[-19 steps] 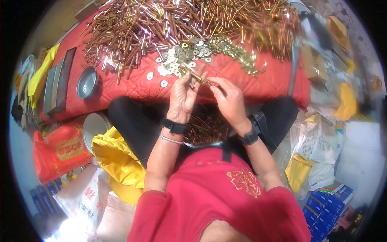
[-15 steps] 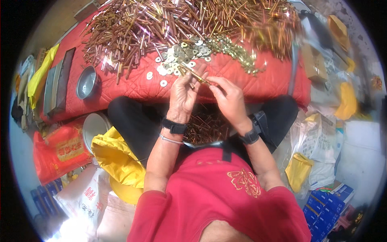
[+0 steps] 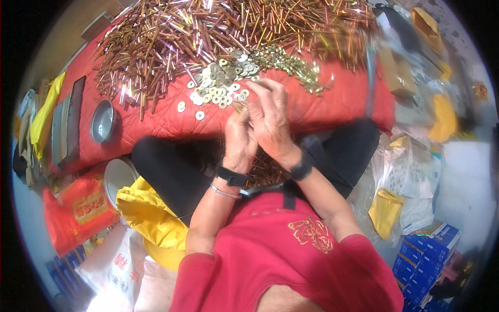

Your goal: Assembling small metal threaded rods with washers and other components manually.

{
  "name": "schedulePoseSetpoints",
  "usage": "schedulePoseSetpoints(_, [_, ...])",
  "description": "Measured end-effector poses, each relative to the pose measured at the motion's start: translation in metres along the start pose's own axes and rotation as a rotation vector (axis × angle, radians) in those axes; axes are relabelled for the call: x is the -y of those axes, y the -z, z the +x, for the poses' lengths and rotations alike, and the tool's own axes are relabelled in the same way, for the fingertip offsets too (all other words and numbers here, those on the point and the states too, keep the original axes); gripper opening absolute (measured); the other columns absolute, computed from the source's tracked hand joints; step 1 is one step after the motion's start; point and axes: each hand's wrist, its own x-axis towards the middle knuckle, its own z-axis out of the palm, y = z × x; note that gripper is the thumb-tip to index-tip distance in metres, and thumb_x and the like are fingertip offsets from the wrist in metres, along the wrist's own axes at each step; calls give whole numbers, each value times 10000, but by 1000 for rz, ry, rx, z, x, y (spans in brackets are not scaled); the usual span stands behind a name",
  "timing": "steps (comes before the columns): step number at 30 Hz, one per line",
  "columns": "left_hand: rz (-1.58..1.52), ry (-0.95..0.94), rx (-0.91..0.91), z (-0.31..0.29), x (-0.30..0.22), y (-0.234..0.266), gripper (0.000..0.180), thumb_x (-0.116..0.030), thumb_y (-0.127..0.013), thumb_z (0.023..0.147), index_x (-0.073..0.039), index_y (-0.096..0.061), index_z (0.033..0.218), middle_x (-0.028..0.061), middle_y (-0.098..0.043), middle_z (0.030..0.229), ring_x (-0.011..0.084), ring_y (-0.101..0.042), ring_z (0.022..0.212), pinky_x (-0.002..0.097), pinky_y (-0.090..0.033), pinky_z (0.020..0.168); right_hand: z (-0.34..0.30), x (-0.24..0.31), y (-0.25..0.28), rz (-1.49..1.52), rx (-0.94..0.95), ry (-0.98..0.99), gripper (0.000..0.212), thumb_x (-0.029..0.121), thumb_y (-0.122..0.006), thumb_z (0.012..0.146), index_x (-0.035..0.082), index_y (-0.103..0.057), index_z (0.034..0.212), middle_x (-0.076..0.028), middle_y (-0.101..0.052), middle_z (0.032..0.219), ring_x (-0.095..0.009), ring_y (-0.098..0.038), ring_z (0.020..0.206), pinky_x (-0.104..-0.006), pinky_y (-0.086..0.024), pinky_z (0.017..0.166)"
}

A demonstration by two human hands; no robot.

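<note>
My left hand [image 3: 240,140] is closed, with a small part of a gold-coloured metal rod [image 3: 238,106] showing at its fingertips. My right hand [image 3: 271,119] lies against it from the right, its bent fingers reaching over the left fingertips; what they pinch, if anything, is hidden. Just beyond my hands, flat round washers [image 3: 214,89] lie in a loose heap on a red quilted cover [image 3: 171,120]. Small shiny brass-coloured pieces [image 3: 304,73] spread to the right of them. Farther back is a large pile of copper- and gold-coloured metal rods [image 3: 171,39].
More rods [image 3: 264,174] lie low between my legs. A grey metal bowl [image 3: 104,122] rests at the cover's left, beside a long dark-edged tray [image 3: 70,122]. Yellow cloth [image 3: 150,208] and a red bag [image 3: 78,208] lie left; blue boxes [image 3: 426,260] stand at lower right.
The right hand has moved left and up, over the left fingertips. The gold-coloured rod, seen between both hands before, is now mostly hidden. The view has shifted slightly.
</note>
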Motion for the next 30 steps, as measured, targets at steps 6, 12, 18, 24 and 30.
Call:
schedulePoseSetpoints(6, [-16,-24,-68,-7,-10,-20,164,-121,-498,951,20,-514,1035,222,-591,1158,333,-598,1099,414,-505,961,29,-57,16,313,-40,-287,177,162,-621,868,35,-632,990,-125,-615,871,-282,-605,790,-336,-487,740])
schedulePoseSetpoints(12, [129,6,-99,-7,-41,8,221,-239,-585,914,-27,-595,974,54,-620,736,145,-585,587,294,-515,606,49,-139,46,-395,310,112,89,80,-603,790,69,-601,878,-114,-560,852,-306,-588,863,-404,-473,744])
schedulePoseSetpoints(18, [274,-12,-136,-19,-33,-6,267,-277,-551,938,-12,-583,942,-11,-436,528,78,-352,399,244,-354,428,51,-150,33,-642,351,265,103,38,-542,778,61,-558,877,-107,-547,876,-306,-571,869,-410,-461,749])
schedulePoseSetpoints(24, [397,-1,-65,-27,-32,-14,257,-271,-583,925,-15,-586,907,-30,-427,513,57,-344,382,220,-329,395,36,-97,46,-236,216,162,126,2,-571,808,31,-578,930,-123,-541,853,-318,-564,832,-392,-470,771])
schedulePoseSetpoints(30, [508,13,17,-39,-31,-24,237,-251,-612,911,-23,-617,846,-50,-427,515,41,-354,381,199,-300,376,3,-54,38,808,260,-537,84,31,-618,889,14,-623,970,-12,-628,942,-98,-592,872,-232,-482,785])
